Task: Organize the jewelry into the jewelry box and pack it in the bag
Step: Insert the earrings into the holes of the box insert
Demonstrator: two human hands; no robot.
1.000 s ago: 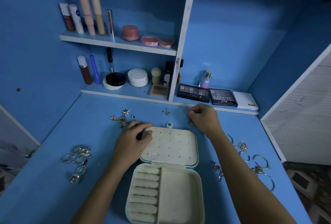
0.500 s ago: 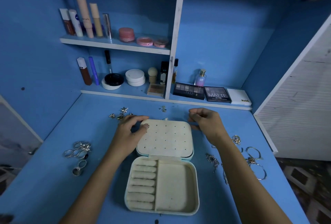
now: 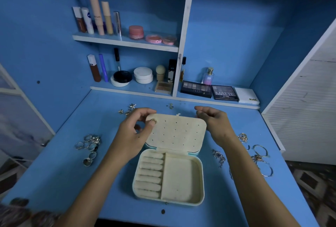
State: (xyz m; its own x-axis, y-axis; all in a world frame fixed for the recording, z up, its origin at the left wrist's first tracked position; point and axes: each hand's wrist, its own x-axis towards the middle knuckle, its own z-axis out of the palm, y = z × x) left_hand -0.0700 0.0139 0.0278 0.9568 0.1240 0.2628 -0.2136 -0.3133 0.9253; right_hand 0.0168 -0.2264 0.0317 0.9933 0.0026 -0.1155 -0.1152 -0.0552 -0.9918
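Observation:
The pale jewelry box lies open in the middle of the blue desk, with its ring-roll base (image 3: 181,179) near me and its hole-dotted lid (image 3: 178,134) beyond. My left hand (image 3: 132,134) pinches a small gold earring (image 3: 154,121) against the lid's far left corner. My right hand (image 3: 213,120) hovers at the lid's far right corner, fingers loosely curled and apart, with nothing visible in them. Loose jewelry lies around the box: rings (image 3: 89,145) on the left, small earrings (image 3: 128,110) behind my left hand, and bracelets (image 3: 261,161) on the right. No bag is in view.
A single earring (image 3: 170,106) lies behind the lid, and a chain piece (image 3: 219,156) lies right of the box. Cosmetics and palettes (image 3: 225,93) line the low shelf at the back. A white slatted panel (image 3: 305,117) bounds the right side.
My right hand has loosened from a fist and now sits at the lid's right corner. My left hand stays at the lid's left corner with the earring. The view has shifted slightly.

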